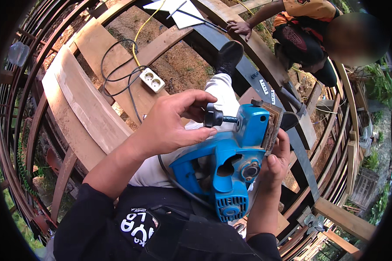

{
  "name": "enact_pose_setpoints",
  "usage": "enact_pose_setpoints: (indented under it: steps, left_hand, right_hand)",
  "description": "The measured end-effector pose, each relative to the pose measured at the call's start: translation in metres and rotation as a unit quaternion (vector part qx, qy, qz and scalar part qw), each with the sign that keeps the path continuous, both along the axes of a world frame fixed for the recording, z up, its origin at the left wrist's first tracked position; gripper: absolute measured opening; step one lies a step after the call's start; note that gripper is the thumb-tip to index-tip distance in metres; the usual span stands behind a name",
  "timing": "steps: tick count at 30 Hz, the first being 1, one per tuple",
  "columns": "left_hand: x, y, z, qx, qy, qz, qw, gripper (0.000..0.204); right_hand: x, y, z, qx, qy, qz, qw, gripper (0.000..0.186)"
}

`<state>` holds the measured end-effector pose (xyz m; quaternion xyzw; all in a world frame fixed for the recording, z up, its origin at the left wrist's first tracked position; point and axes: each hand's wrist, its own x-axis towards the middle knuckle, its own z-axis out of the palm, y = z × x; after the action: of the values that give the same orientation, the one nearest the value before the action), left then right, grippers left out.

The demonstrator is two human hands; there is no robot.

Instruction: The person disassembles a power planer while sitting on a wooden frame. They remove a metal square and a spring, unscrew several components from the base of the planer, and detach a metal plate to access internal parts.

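Note:
A blue electric hand planer (250, 128) rests on its side over my lap, its motor vents toward me and its brown, dusty sole facing right. My right hand (276, 161) grips the planer at that sole edge; part of the hand is hidden behind the tool. Between the thumb and fingers of my left hand (170, 119) is a black knob (212, 116) with a dark metal shaft. The shaft's tip meets the blue housing; how deep it sits cannot be made out. A dark opening and a round metal hub show on the planer's side.
A white double socket (152, 80) with a yellow cable lies on wooden planks (87, 100) at the left, beside a looped black cord (106, 82). At upper right a person (300, 39) crouches, one hand on a long beam (257, 48). A hammer (292, 98) lies nearby.

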<state>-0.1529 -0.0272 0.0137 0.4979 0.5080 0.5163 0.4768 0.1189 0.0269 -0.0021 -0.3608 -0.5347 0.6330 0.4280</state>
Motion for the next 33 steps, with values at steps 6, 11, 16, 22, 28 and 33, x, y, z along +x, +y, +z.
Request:
enact_pose_setpoints:
  steps: [6,11,16,22,28,33]
  left_hand:
    - [0.0,0.001,-0.007,-0.005,-0.02,-0.015,1.0,0.047]
    - [-0.006,0.002,-0.001,-0.074,0.015,-0.036,0.996,0.047]
    - [-0.004,0.003,-0.003,-0.092,-0.032,-0.046,0.994,0.048]
    - [-0.001,0.011,-0.002,-0.152,-0.138,-0.069,0.976,0.048]
    - [0.011,0.011,-0.015,-0.004,-0.054,-0.052,0.997,0.049]
    - [0.012,0.014,-0.008,0.078,0.012,-0.072,0.994,0.05]
  right_hand:
    - [-0.004,-0.004,0.003,-0.015,0.003,-0.011,1.0,0.082]
    - [-0.008,-0.002,0.002,-0.006,0.004,-0.005,1.0,0.082]
    - [-0.01,-0.001,0.004,-0.002,0.002,-0.002,1.0,0.081]
    - [-0.005,0.0,-0.002,0.01,0.012,0.009,1.0,0.081]
    - [-0.006,-0.001,0.002,0.003,-0.011,0.021,1.0,0.076]
    - [-0.005,0.0,0.003,0.007,-0.011,0.029,0.999,0.075]
